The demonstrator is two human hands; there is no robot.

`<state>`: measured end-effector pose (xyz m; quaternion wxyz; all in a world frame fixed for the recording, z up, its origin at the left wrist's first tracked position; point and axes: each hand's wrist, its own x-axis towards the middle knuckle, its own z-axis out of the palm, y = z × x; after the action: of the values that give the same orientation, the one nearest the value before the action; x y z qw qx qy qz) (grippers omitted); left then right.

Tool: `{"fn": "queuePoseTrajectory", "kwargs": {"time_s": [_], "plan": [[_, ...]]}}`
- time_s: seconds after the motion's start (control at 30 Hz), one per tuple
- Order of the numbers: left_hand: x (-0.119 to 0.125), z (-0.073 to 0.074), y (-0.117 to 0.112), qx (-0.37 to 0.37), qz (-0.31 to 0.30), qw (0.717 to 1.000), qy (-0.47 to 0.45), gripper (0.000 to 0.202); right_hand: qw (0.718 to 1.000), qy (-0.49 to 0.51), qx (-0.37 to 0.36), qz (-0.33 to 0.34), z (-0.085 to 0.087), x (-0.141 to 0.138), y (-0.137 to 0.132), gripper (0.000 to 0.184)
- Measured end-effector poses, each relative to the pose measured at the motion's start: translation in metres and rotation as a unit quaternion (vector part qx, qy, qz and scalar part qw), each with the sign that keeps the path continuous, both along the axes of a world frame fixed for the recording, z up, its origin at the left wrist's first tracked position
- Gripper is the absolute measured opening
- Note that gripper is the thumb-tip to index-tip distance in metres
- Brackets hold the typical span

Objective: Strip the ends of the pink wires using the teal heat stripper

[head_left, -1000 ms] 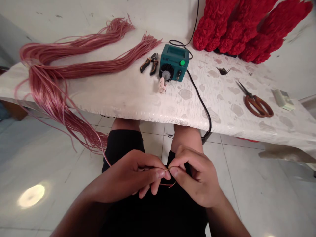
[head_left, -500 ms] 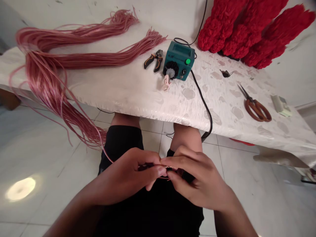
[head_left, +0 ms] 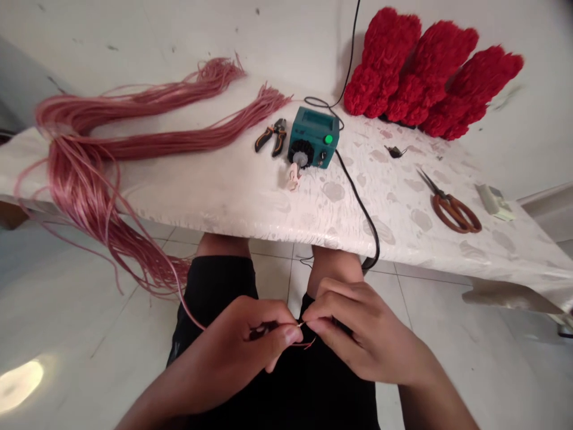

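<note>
Grip: left hand (head_left: pixel 244 346), right hand (head_left: pixel 358 328) both pinching thin yellowish wire (head_left: pixel 301 324) | glossy pink strands (head_left: pixel 79 178): bundled, draped

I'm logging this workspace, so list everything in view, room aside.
table: 1, white, centre
wire bundle: 1, pink, left
machine: 1, green, centre
clip: 1, pink, machine's front
pliers: 1, black-orange, beside machine
cable: count unclear, black, beside machine
flower bunches: 3, red, back right
scissors: 1, brown-handled, right
small object: 1, dark, near scissors
box: 1, pale, far right
wire: count unclear, pink-yellow, lower centre
legs: 2, black shorts, lower centre
left hand: 1, pinching wire
right hand: 1, pinching wire
</note>
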<state>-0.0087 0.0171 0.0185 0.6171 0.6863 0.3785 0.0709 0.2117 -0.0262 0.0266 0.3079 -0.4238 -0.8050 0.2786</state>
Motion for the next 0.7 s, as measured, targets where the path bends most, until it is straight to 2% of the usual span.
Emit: {"fn": "queuePoseTrajectory", "kwargs": {"time_s": [0.1, 0.13, 0.2, 0.23, 0.3, 0.37, 0.43, 0.5, 0.6, 0.7], "plan": [[0.000, 0.001, 0.007, 0.022, 0.025, 0.999, 0.006, 0.034, 0.999, 0.015, 0.012, -0.036, 0.000, 0.013, 0.013, 0.009], [-0.001, 0.003, 0.011, 0.032, 0.058, 0.998, -0.007, 0.033, 0.998, 0.029, 0.015, -0.053, 0.000, 0.018, 0.018, 0.009], [-0.002, 0.011, 0.022, 0.051, 0.195, 0.978, -0.053, 0.028, 0.994, 0.062, 0.023, -0.082, 0.001, 0.027, 0.030, 0.009], [-0.001, 0.017, 0.029, 0.061, 0.287, 0.952, -0.083, 0.024, 0.992, 0.075, 0.033, -0.093, 0.002, 0.032, 0.037, 0.010], [0.003, 0.031, 0.046, 0.094, 0.454, 0.874, -0.142, 0.015, 0.988, 0.081, 0.067, -0.111, 0.006, 0.039, 0.053, 0.010], [0.012, 0.045, 0.064, 0.157, 0.540, 0.805, -0.188, 0.009, 0.983, 0.071, 0.112, -0.128, 0.010, 0.044, 0.072, 0.011], [0.025, 0.053, 0.082, 0.235, 0.563, 0.766, -0.206, 0.008, 0.978, 0.053, 0.153, -0.133, 0.015, 0.048, 0.095, 0.011], [0.038, 0.052, 0.098, 0.319, 0.554, 0.746, -0.185, 0.009, 0.974, 0.013, 0.190, -0.120, 0.018, 0.049, 0.120, 0.015], [0.051, 0.037, 0.115, 0.442, 0.491, 0.744, -0.098, 0.010, 0.960, -0.125, 0.235, -0.084, 0.021, 0.046, 0.156, 0.027], [0.051, 0.018, 0.124, 0.504, 0.425, 0.751, -0.028, 0.013, 0.924, -0.266, 0.272, -0.035, 0.020, 0.039, 0.187, 0.031]]}}
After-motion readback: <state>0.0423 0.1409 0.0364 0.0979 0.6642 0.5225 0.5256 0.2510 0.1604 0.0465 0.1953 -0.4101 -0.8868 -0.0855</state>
